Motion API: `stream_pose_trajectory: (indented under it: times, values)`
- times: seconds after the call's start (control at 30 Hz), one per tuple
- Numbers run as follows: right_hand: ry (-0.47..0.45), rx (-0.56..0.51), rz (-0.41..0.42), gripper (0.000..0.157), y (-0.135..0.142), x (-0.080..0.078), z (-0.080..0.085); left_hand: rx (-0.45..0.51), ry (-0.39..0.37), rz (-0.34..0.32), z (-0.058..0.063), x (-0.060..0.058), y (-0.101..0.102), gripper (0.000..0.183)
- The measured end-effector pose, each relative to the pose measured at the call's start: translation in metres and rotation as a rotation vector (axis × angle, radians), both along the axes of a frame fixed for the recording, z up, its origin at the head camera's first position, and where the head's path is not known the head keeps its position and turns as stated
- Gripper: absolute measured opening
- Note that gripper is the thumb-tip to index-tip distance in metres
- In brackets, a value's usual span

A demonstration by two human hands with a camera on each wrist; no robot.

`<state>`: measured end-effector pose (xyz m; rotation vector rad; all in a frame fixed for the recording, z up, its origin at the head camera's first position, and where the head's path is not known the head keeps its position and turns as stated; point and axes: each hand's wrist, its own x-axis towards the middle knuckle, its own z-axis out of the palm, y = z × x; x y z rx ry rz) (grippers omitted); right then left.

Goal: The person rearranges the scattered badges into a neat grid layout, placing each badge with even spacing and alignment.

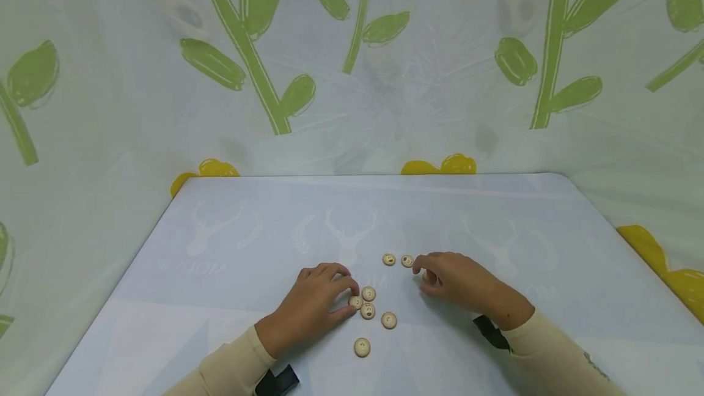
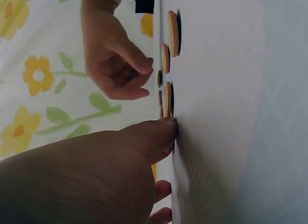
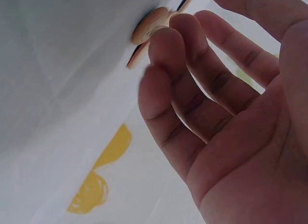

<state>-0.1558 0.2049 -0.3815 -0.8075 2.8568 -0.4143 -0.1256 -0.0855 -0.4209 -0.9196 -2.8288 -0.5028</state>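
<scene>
Several round, pale wooden buttons lie flat on the table. My left hand [image 1: 315,299] rests at the left of a close group, with thumb and index finger on either side of one button [image 1: 355,302]. Touching that group are an upper button [image 1: 368,293] and a lower button [image 1: 368,310]. My right hand [image 1: 459,281] hovers with loosely curled fingers just right of a button [image 1: 407,261]; another button [image 1: 388,259] lies to its left. In the right wrist view, the fingertips [image 3: 166,46] partly cover a button [image 3: 150,25], and no grip on it shows.
Two single buttons lie nearer the front: one button [image 1: 388,320] right of the group, another button [image 1: 362,347] below it. The pale table [image 1: 220,286] has faint deer-head prints. Behind its far edge hangs a white sheet [image 1: 440,90] with green leaves and yellow flowers.
</scene>
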Motion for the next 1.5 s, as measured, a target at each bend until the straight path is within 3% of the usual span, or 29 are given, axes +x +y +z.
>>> stream_pose_trajectory:
  times: [0.3, 0.6, 0.97, 1.5]
  values:
    - [-0.026, 0.026, 0.013, 0.021, -0.014, 0.009, 0.002, -0.008, -0.020, 0.007, 0.000, 0.000, 0.000, 0.019]
    - [-0.086, -0.031, 0.040, 0.028, -0.025, 0.015, 0.003, -0.020, -0.005, 0.007, -0.001, -0.001, -0.001, 0.020]
    - [-0.049, -0.057, 0.153, 0.025, -0.032, 0.025, -0.001, -0.021, -0.020, 0.002, -0.002, 0.000, -0.001, 0.019]
    - [0.004, -0.025, 0.225, 0.022, -0.039, 0.031, -0.005, -0.028, -0.016, 0.002, 0.000, 0.000, 0.000, 0.020]
